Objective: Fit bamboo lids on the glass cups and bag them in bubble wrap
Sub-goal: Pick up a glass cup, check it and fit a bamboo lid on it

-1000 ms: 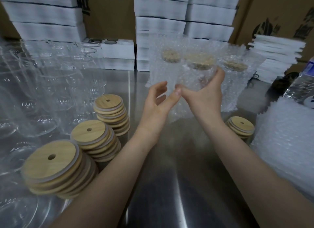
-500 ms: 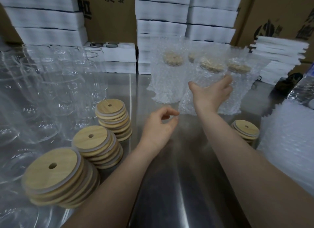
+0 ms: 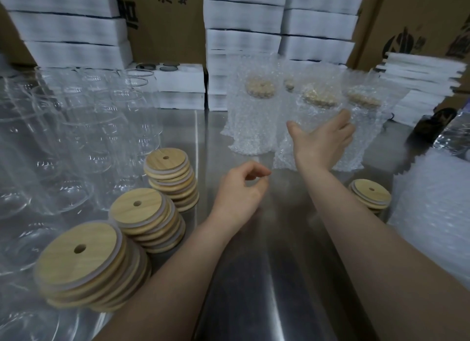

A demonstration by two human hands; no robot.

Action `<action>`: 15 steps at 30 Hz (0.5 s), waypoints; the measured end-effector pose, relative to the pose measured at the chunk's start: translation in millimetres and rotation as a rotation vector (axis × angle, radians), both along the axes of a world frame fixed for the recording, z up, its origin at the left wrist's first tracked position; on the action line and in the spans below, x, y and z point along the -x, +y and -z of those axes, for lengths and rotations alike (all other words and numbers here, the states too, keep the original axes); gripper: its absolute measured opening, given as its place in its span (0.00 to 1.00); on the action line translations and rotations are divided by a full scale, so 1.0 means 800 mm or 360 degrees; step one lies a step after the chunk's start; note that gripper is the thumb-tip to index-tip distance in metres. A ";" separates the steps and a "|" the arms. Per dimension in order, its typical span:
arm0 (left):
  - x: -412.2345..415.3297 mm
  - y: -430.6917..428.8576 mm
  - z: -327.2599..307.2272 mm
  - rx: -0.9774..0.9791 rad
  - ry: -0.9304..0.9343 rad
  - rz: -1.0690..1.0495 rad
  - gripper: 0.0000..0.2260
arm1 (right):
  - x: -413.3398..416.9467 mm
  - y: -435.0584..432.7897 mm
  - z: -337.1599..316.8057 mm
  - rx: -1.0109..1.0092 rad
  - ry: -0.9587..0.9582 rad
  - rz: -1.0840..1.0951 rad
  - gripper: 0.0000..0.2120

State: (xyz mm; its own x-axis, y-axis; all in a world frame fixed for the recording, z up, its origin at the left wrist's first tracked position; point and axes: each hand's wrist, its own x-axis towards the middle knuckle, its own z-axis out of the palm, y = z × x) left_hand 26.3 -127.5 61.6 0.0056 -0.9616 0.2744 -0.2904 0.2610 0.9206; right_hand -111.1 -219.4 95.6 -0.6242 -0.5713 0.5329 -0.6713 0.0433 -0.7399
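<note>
My right hand (image 3: 323, 139) reaches forward and wraps around the front of a bubble-wrapped cup (image 3: 318, 100), whose bamboo lid shows through the wrap. That cup stands on the steel table (image 3: 267, 277) between two other bagged cups (image 3: 254, 111) (image 3: 366, 104). My left hand (image 3: 241, 190) hovers lower, near the table's middle, fingers curled with nothing in them. Three stacks of bamboo lids (image 3: 81, 254) (image 3: 138, 205) (image 3: 166, 160) sit to its left. Bare glass cups (image 3: 84, 127) crowd the far left.
A short lid stack (image 3: 371, 191) lies right of my right forearm, beside a pile of bubble-wrap bags (image 3: 432, 213). White foam boxes (image 3: 244, 37) and cardboard cartons (image 3: 165, 22) wall off the back. Foam sheets (image 3: 419, 81) are stacked at the back right.
Both hands were on the bagged cup a second ago. My left hand has let go and drawn back, curling shut. My right hand has moved the cup farther back into the row.
</note>
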 end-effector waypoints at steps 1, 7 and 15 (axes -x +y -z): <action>0.000 0.000 0.000 -0.0001 -0.0001 0.0000 0.05 | 0.000 0.001 0.000 -0.0007 0.0009 0.0019 0.45; 0.000 -0.003 0.003 0.0004 -0.0010 0.0010 0.06 | -0.003 0.005 -0.004 -0.0167 0.0019 0.0068 0.46; 0.002 -0.009 0.008 -0.0061 -0.0086 -0.0002 0.06 | -0.028 0.046 -0.040 0.0179 0.0473 -0.0007 0.47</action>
